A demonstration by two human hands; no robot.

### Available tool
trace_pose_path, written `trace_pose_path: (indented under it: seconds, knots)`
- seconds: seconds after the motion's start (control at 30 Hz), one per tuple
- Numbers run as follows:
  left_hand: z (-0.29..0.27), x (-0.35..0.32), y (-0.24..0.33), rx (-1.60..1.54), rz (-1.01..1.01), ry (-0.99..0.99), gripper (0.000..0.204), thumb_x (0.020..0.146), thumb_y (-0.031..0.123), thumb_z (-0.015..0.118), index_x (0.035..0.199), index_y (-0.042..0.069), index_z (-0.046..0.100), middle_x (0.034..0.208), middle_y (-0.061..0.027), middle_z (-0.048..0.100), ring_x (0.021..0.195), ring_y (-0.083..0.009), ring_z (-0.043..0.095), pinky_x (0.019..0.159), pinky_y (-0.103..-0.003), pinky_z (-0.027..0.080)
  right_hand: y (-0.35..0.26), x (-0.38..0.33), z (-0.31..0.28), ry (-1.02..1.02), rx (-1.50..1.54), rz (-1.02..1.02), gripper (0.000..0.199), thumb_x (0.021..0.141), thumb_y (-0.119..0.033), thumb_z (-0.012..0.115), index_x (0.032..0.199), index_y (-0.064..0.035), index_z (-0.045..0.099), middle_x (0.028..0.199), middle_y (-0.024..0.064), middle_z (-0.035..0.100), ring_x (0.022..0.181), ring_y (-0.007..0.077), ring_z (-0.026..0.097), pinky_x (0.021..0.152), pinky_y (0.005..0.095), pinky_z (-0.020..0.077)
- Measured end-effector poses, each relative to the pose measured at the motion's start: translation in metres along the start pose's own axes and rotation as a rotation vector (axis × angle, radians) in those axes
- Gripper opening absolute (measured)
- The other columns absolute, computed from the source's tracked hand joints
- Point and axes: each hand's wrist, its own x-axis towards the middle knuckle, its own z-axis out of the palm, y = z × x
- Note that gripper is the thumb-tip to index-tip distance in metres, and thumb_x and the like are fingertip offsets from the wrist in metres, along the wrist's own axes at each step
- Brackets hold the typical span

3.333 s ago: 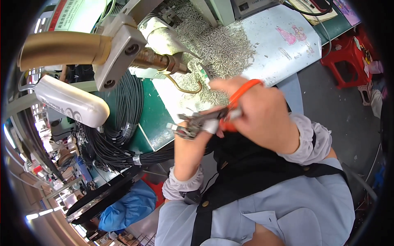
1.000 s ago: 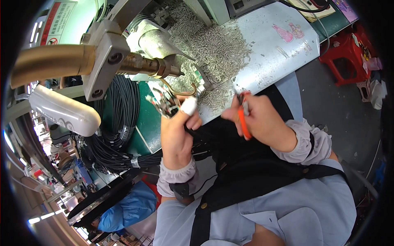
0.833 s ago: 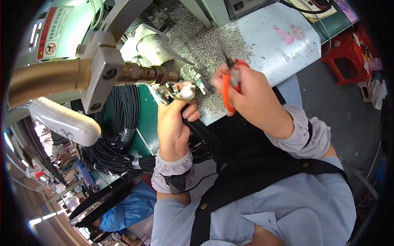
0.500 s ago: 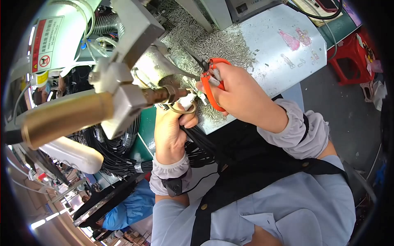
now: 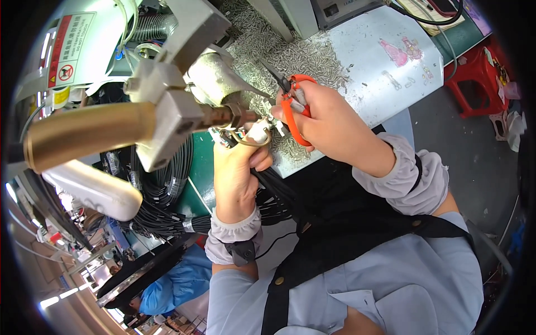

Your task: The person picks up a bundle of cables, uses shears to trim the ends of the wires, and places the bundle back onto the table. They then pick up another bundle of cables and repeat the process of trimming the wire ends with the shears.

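Note:
My right hand (image 5: pixel 340 125) is closed round orange-handled scissors (image 5: pixel 298 127), their dark blades directed up and left over a heap of small silvery metal pieces (image 5: pixel 318 61). Its thumb and fingertip come close to a small white piece (image 5: pixel 281 128) near my left hand's fingertips. My left hand (image 5: pixel 234 173) is curled shut, with black cables (image 5: pixel 273 181) running out below it. Thin coloured wires show by its fingertips, and a white covering is on its thumb. The soldering-iron-like metal nozzle (image 5: pixel 245 117) partly hides what the fingers pinch.
A brass-coloured cylinder (image 5: pixel 89 134) on a metal bracket reaches in from the left, above a rounded white arm (image 5: pixel 95 190). Coiled black cables (image 5: pixel 162 190) lie on the green bench. A red stool (image 5: pixel 477 84) stands right. A person in blue (image 5: pixel 173 285) is at lower left.
The scissors and my right hand have shifted slightly to the right. My left hand remains closed beside the nozzle, and the whole view has moved a little.

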Motion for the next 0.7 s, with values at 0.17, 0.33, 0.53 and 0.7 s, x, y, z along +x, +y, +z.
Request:
trace_pose_path:
  seconds: [0.17, 0.33, 0.53, 0.7]
  knots:
    - [0.010, -0.023, -0.006, -0.225, -0.032, -0.020, 0.020, 0.078, 0.004, 0.057, 0.096, -0.003, 0.055, 0.067, -0.0051, 0.050, 0.058, -0.0131, 0.045, 0.052, -0.026, 0.038, 0.000, -0.017, -0.004, -0.002, 0.150, -0.027, 0.011, 0.082, -0.011, 0.054, 0.080, -0.0015, 0.050, 0.054, -0.0017, 0.042, 0.047, 0.0042, 0.040, 0.041, 0.0214, 0.0315]
    - [0.012, -0.045, -0.021, 0.065, 0.123, 0.068, 0.020, 0.079, 0.005, 0.056, 0.098, -0.004, 0.056, 0.076, -0.0092, 0.056, 0.071, -0.0179, 0.053, 0.065, -0.029, 0.042, -0.008, -0.036, -0.013, 0.036, 0.045, -0.054, 0.011, 0.082, -0.012, 0.054, 0.080, -0.0029, 0.049, 0.055, -0.0032, 0.042, 0.048, 0.0032, 0.039, 0.042, 0.0206, 0.0312]
    - [0.027, -0.054, -0.035, 0.228, 0.258, 0.085, 0.021, 0.081, 0.006, 0.055, 0.099, -0.004, 0.056, 0.082, -0.0100, 0.058, 0.075, -0.0159, 0.055, 0.070, -0.027, 0.043, -0.013, -0.043, -0.017, -0.092, 0.097, -0.005, 0.011, 0.083, -0.013, 0.053, 0.082, -0.0031, 0.049, 0.059, 0.0006, 0.048, 0.045, 0.0039, 0.042, 0.040, 0.0185, 0.0316]
    - [0.019, -0.062, -0.039, 0.192, 0.220, 0.026, 0.021, 0.079, 0.002, 0.056, 0.099, -0.005, 0.056, 0.080, -0.0087, 0.058, 0.072, -0.0132, 0.055, 0.065, -0.024, 0.043, -0.020, -0.051, -0.014, -0.184, 0.418, 0.188, 0.013, 0.085, -0.015, 0.052, 0.081, -0.0027, 0.049, 0.061, 0.0028, 0.052, 0.040, 0.0055, 0.043, 0.037, 0.0178, 0.0309]
